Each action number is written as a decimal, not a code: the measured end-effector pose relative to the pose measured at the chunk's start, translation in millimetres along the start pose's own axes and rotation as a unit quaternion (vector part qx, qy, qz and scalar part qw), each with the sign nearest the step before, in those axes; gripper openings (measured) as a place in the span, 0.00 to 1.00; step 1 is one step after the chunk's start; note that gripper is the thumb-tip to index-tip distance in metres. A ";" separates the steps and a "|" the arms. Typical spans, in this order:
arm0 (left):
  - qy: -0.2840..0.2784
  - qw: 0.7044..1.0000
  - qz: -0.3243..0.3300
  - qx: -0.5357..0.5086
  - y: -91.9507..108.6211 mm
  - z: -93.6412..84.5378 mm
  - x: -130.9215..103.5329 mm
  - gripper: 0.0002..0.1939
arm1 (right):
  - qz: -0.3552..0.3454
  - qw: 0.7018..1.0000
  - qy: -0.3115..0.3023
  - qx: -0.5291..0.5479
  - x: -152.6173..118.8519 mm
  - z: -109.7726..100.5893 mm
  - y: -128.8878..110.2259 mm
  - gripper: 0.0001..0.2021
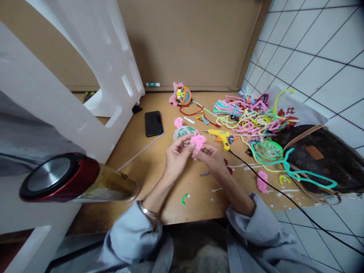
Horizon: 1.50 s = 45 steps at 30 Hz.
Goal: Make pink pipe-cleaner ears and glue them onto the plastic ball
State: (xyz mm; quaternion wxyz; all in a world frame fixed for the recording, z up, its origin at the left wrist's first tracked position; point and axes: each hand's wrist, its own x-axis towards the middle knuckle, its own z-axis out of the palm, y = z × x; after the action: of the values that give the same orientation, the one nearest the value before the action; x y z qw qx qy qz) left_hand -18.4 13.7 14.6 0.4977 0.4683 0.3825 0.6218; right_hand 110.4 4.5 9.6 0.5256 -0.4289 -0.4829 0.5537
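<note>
Both hands on one part: L hand [179, 149] and R hand [213, 157] pinch the pink fuzzy piece [198, 141] btwn thumbs & fingertips, approx ctr of frame, above the desk [167, 212]. L hand grips its left side, R hand its lower right edge. Long axis looks roughly up-down in frame, slight lean right at top; fingers cover part of it, so exact shape n/a. Key relation: yellow glue gun [220, 134] lies on desk just right of & a bit above the pink piece, long axis approx horiz., nozzle pointing left, handle down twd R hand. R hand is clearly the nearer one; no contact w/ gun visible. Black cord [273, 185] runs from handle to lower right of frame. Green/white round piece [183, 132] sits just beyond L hand, partly hidden by it; can't tell if pink piece touches it. Pink puff [178, 122] at its upper left. 2nd pink fuzzy roll [262, 182] on desk, right of ctr, well apart from both hands. Pipe-cleaner pile [247, 113] upper right, phone [154, 123] left of hands.
</note>
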 end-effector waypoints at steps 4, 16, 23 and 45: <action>0.012 1.000 0.000 0.023 -0.9 -3.0 0.1 0.18 | -0.001 1.000 0.001 0.001 -0.9 1.5 -1.0 0.12; -0.003 0.999 -0.025 0.032 0.1 -3.6 -0.2 0.18 | -0.013 0.999 0.011 -0.041 -2.1 1.5 0.3 0.12; 0.011 0.999 -0.017 0.047 2.6 -2.8 -0.1 0.15 | -0.034 0.995 0.005 -0.090 -2.5 1.1 3.7 0.17; 0.052 0.997 0.033 0.048 -1.8 -6.0 2.8 0.17 | -0.284 0.900 0.127 -0.304 -6.2 -6.0 -1.8 0.07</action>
State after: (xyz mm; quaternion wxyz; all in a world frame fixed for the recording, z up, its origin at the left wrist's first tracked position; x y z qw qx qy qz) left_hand -23.9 16.8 11.8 0.4334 0.4711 0.4211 0.6426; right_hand 117.1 -1.2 10.1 0.5618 -0.4788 -0.6583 0.1480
